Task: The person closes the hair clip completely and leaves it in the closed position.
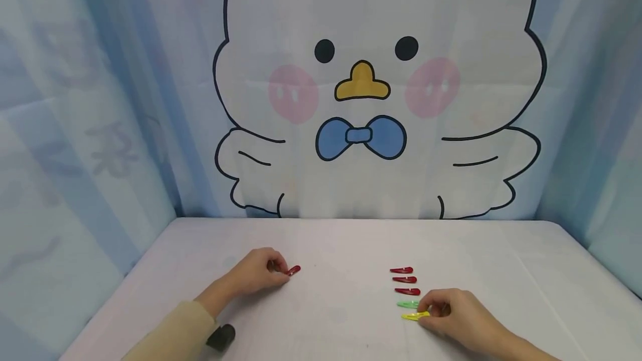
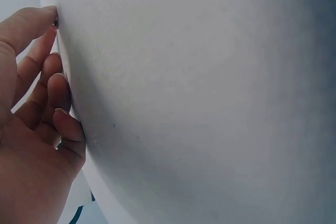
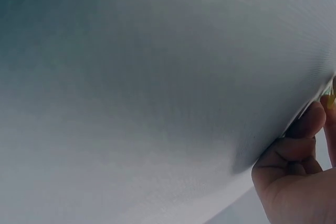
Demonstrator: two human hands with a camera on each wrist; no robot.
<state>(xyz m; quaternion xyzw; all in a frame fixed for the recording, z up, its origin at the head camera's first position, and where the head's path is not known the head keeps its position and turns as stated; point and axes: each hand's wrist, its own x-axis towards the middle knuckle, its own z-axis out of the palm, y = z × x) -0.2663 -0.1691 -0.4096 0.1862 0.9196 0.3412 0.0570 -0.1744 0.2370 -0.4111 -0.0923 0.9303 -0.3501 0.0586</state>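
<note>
Between the thumb and fingers of my left hand (image 1: 257, 273) is a red snap hair clip (image 1: 295, 269), pinched at one end and held at the white table's surface. My right hand (image 1: 460, 316) pinches the wide end of a yellow hair clip (image 1: 412, 316) lying on the table at the right. Just beyond it is a green hair clip (image 1: 407, 305), partly hidden by the right fingers. Farther back, three red hair clips (image 1: 404, 279) form the rest of this column, their narrow ends pointing left. In the right wrist view, a bit of yellow shows at the fingertips.
The white tabletop (image 1: 341, 294) spreads between the hands. Behind it hangs a curtain (image 1: 361, 183) with a cartoon bird, and more curtains flank both sides. A dark rounded object (image 1: 222, 337) is by the left sleeve (image 1: 175, 330).
</note>
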